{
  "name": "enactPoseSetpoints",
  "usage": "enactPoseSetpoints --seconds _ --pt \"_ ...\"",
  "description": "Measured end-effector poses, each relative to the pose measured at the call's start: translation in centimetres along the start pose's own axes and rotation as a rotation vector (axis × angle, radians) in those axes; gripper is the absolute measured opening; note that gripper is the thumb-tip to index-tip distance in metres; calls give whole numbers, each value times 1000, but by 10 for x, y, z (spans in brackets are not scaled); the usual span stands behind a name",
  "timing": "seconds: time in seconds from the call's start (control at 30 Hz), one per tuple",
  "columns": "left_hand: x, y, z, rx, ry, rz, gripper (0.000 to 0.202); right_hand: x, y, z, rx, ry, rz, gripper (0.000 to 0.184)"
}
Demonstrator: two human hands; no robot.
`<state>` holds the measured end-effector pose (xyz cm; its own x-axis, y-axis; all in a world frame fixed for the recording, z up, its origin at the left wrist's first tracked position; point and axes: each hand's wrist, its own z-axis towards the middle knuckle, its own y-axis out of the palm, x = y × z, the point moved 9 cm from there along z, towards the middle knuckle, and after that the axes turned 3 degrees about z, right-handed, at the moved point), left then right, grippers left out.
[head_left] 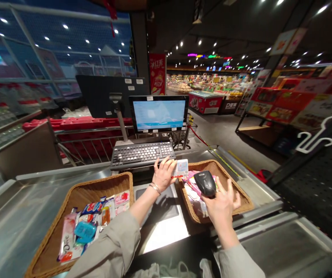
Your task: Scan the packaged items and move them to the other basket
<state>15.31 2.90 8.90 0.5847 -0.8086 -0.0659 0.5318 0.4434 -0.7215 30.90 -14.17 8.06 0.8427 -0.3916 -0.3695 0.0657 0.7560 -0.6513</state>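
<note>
My left hand [164, 175] is closed on the edge of a small white packet [182, 168] with red print and a barcode, held up between the keyboard [142, 153] and the right basket. My right hand [222, 199] grips a black handheld barcode scanner [205, 183] whose head is turned toward the packet. Its handle is hidden and some of the fingers are spread. Below the scanner, pink and white packages [191, 189] lie in the right wicker basket [242, 200]. The left wicker basket [75, 193] contains several packaged goods, among them a blue item [85, 230] and a Dove pack [67, 241].
Behind the keyboard stands a lit monitor [159, 114], with a second dark screen [104, 94] seen from behind at its left. The metal counter [44, 204] extends beneath both baskets. White hooks [316, 141] hang at the right. Store shelves and a red freezer [205, 102] lie beyond.
</note>
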Motion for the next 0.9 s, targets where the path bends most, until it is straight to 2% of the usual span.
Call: enactPoseSetpoints --seconds 0.23,0.47,0.67,0.9 --pt "26 20 13 -83 77 -64 70 28 -9 5 37 64 -14 51" --pt "51 46 18 -129 162 -121 64 63 -9 2 81 140 -36 65" --pt "71 60 21 -134 237 -153 65 81 -15 0 87 170 -61 59" --pt "88 70 23 -183 286 -163 70 91 -20 -1 88 213 -89 54"
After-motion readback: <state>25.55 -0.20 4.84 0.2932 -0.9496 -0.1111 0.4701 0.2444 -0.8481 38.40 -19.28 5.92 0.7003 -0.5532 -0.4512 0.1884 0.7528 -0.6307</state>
